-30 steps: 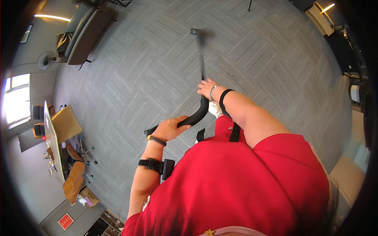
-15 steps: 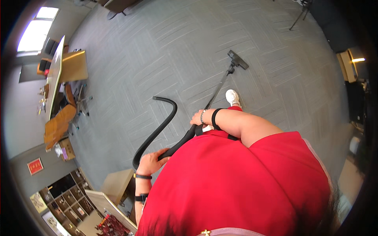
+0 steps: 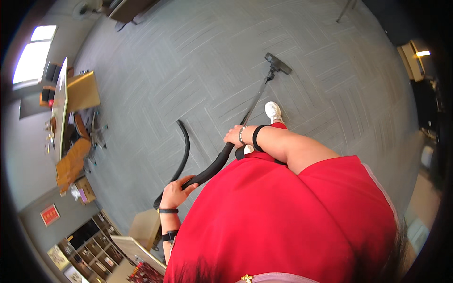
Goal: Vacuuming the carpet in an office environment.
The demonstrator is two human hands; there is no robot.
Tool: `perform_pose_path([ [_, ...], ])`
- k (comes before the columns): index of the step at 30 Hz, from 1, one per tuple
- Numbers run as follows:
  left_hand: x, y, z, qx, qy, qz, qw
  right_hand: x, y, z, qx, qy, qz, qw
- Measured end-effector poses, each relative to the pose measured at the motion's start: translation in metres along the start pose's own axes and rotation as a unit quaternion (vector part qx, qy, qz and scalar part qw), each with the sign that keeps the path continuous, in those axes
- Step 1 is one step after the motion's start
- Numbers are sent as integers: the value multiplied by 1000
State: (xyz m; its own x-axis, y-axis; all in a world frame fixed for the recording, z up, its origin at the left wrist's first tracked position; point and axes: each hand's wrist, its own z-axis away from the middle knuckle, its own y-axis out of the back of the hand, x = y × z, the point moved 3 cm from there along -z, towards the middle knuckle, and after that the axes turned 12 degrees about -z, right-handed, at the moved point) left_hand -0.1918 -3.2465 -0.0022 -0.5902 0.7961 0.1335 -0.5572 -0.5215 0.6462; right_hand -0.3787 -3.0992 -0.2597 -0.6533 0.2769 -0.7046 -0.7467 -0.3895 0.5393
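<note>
My right hand (image 3: 233,136) is closed around the black vacuum wand (image 3: 252,104), just above the dark curved handle (image 3: 210,167). My left hand (image 3: 177,192) grips that handle lower down, close to my left side. The wand runs forward to a flat floor head (image 3: 277,63) resting on the grey patterned carpet (image 3: 198,56). A black flexible hose (image 3: 184,146) curves out to the left of the wand, past my left hand. A white shoe (image 3: 272,111) of mine is beside the wand.
Along the left stand a desk (image 3: 82,90), orange chairs (image 3: 71,167) and a cardboard box (image 3: 85,191). At the lower left are another table (image 3: 141,224) and a shelf unit (image 3: 92,245). Dark furniture (image 3: 422,106) lines the right; thin dark legs (image 3: 344,12) stand at the far right back.
Compared with a second ago, my view has turned and my hands sit lower, nearer my body. The floor head has swung rightward and nearer, and the hose has come into view.
</note>
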Motion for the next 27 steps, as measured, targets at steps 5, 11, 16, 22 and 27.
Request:
perform_pose_path([
  [5,104,40,-96,-17,-110,-21,994,101,59,69,87,-124,31,988],
  [11,255,87,-198,8,-301,-111,947,221,133,171,198,-244,24,949],
  [16,342,113,-252,25,-373,-175,911,263,189,240,165,-353,19,921],
  [22,366,109,-241,12,-384,-222,896,257,190,257,150,-367,15,918],
  [27,292,93,-214,-25,-343,-176,922,213,144,202,175,-301,21,937],
])
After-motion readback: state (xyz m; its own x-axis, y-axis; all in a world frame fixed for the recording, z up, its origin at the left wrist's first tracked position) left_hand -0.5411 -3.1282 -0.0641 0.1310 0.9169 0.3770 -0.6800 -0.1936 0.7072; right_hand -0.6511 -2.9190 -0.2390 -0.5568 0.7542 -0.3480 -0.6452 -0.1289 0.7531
